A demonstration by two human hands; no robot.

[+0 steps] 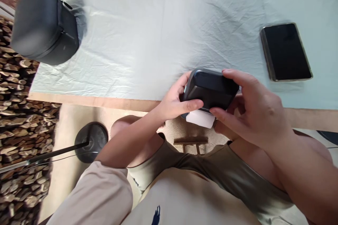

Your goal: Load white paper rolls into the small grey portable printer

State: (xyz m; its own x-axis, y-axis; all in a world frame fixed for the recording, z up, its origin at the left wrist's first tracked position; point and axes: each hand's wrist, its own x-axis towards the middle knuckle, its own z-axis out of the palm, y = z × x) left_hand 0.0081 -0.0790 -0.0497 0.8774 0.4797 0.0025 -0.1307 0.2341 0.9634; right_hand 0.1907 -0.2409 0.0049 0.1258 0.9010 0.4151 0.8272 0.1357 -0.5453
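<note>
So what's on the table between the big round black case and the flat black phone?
Head view: only bare wrinkled pale tablecloth between round black case and phone.

I see a table [92,101] covered by a wrinkled pale cloth [158,24], with a dark zippered case [43,26] at its far-left corner and a black smartphone [286,52] lying flat at right.

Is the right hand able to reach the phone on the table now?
Probably yes. The phone lies on bare cloth, nothing between it and the right hand, but that hand is holding the dark case together with the left hand.
</note>
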